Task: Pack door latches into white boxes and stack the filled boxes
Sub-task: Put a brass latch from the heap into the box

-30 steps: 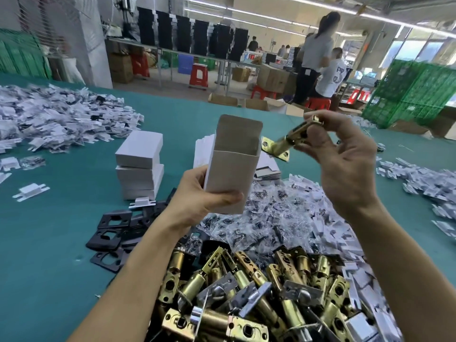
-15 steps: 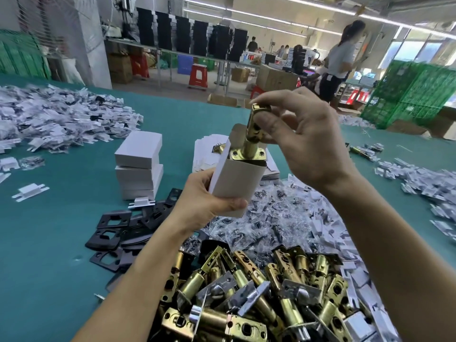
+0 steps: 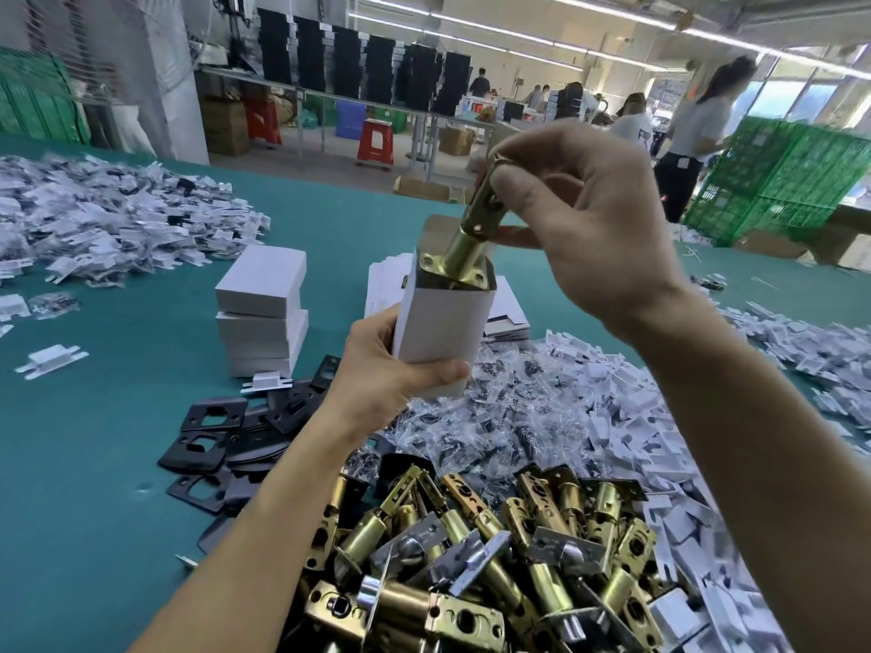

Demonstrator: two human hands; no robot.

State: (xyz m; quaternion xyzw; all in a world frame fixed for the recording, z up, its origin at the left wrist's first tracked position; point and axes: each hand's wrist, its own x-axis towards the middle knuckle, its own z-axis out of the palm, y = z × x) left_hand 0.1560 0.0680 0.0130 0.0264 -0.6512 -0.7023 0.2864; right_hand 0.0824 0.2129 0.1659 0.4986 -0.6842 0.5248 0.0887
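My left hand (image 3: 384, 369) grips an open white box (image 3: 443, 322) upright above the green table. My right hand (image 3: 584, 219) pinches the top end of a brass door latch (image 3: 471, 238), which points down into the box mouth with its faceplate level with the box rim. A heap of brass latches (image 3: 480, 558) lies in front of me at the bottom of the view. A stack of closed white boxes (image 3: 261, 308) stands to the left of my left hand.
Black strike plates (image 3: 221, 435) lie left of the latch heap. Piles of bagged screws and white inserts (image 3: 542, 407) spread right; another pile (image 3: 103, 219) sits far left. Flat box blanks (image 3: 386, 285) lie behind the held box. Green crates (image 3: 777, 181) and people stand beyond the table.
My right hand swung the latch from sideways beside the box to upright over its mouth, and its faceplate end now sits at the box opening. My left hand kept holding the box.
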